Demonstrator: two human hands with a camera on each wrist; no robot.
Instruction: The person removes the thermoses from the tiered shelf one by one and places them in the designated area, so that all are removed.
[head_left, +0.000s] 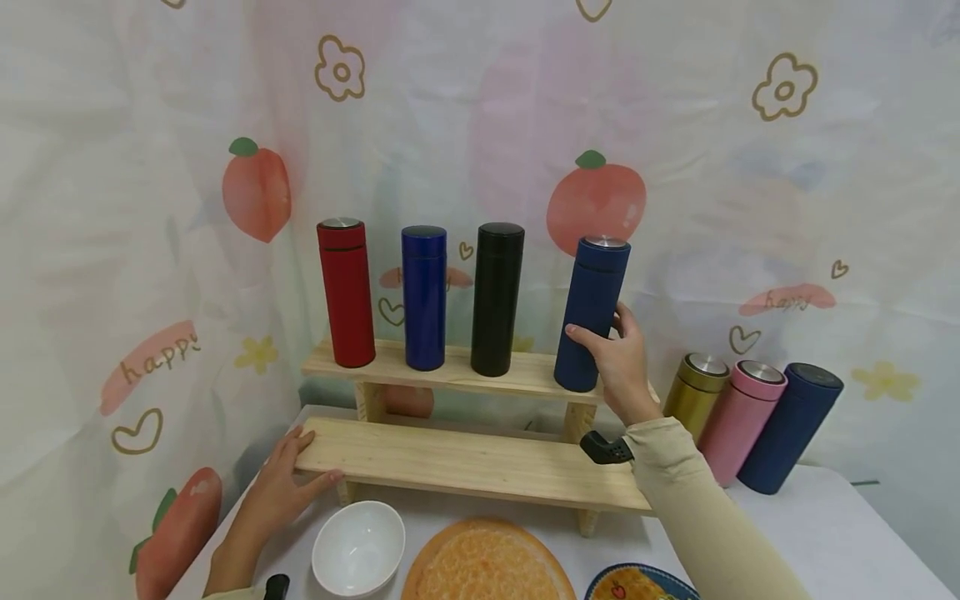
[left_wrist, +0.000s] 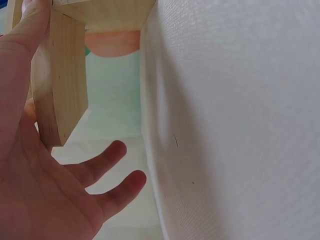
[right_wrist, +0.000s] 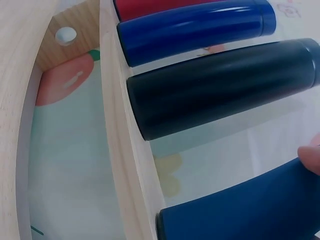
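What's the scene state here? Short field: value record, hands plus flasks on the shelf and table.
right hand: right hand grips the navy flask, tilted, base at the top shelf
left hand: left hand rests on the left end of the lower shelf
upright on top shelf: red flask, blue flask, black flask
on table, right: gold flask, pink flask, dark blue flask, leaning
front: white bowl, orange mat
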